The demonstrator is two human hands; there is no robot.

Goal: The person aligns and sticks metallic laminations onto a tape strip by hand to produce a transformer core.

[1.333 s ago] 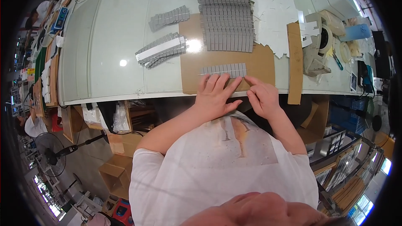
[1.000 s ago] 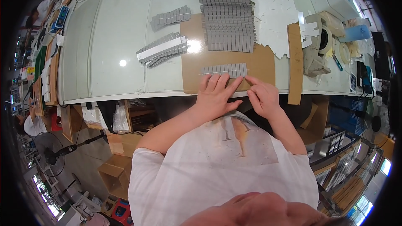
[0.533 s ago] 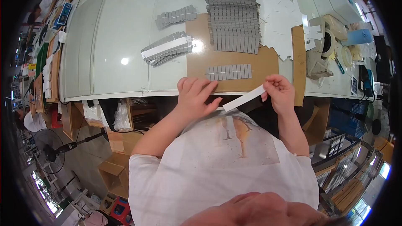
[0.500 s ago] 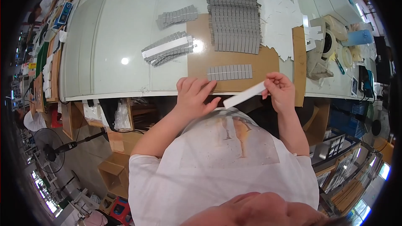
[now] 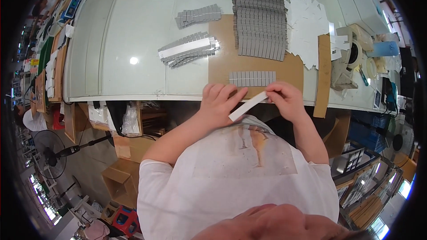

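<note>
A narrow white strip (image 5: 249, 106) slants over the table's front edge, its upper end pinched in the fingers of my right hand (image 5: 287, 100). Its lower end lies against or just beside my left hand (image 5: 219, 104), whose fingers are apart on the table edge; its thumb is mostly hidden by the strip. Just beyond both hands, a grey segmented strip (image 5: 252, 79) rests flat on a brown cardboard sheet (image 5: 291, 69). Farther left are a grey bundle topped with a white strip (image 5: 186, 48) and a smaller grey bundle (image 5: 199, 15).
A tall stack of grey segmented strips (image 5: 260, 26) stands at the back, with white cut pieces (image 5: 307, 26) beside it. To the right are a cardboard strip (image 5: 323, 75), tape rolls (image 5: 355, 54) and a blue bottle (image 5: 383, 49). A fan (image 5: 50, 153) stands at left.
My right hand has moved left with the white strip, bringing its lower end to my left hand. The table and its contents appear shifted slightly right in the view.
</note>
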